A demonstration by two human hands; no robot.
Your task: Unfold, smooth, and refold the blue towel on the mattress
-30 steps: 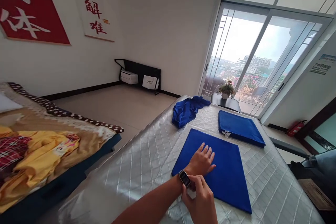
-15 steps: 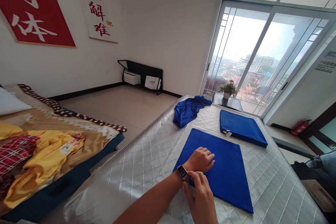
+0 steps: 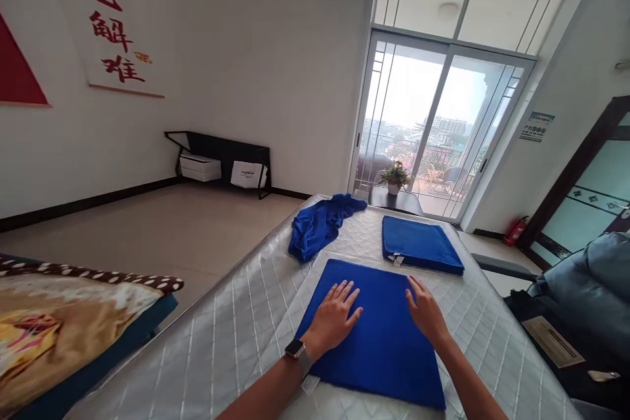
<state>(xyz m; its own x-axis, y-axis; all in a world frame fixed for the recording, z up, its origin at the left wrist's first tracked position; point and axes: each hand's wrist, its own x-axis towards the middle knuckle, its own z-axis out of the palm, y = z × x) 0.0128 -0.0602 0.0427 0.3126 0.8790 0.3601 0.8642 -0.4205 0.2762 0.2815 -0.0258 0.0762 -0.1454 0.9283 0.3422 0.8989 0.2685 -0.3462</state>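
A flat blue cloth [image 3: 378, 354] lies square on the silver quilted mattress [image 3: 236, 328] in front of me. My left hand [image 3: 332, 318], with a watch [image 3: 295, 348] on its wrist, rests palm down on the cloth's left half, fingers spread. At the cloth's right edge is my right hand [image 3: 426, 308], fingers extended and apart, holding nothing. Beyond it sits a neat stack of folded blue cloths [image 3: 423, 243] with a white tag at its near corner. A crumpled blue cloth [image 3: 319, 226] lies toward the mattress's far left edge.
Left of the mattress is a bed [image 3: 88, 321] with tan bedding. A potted plant [image 3: 394, 177] stands on a dark chair [image 3: 388, 199] past the far edge. To the right are a dark sofa [image 3: 590, 282] and a fire extinguisher [image 3: 516, 231]; a black rack [image 3: 224, 151] stands by the wall.
My right hand has left the watch and moved to the cloth's right edge. My left hand has turned palm down and spread on the cloth. The view has swung right.
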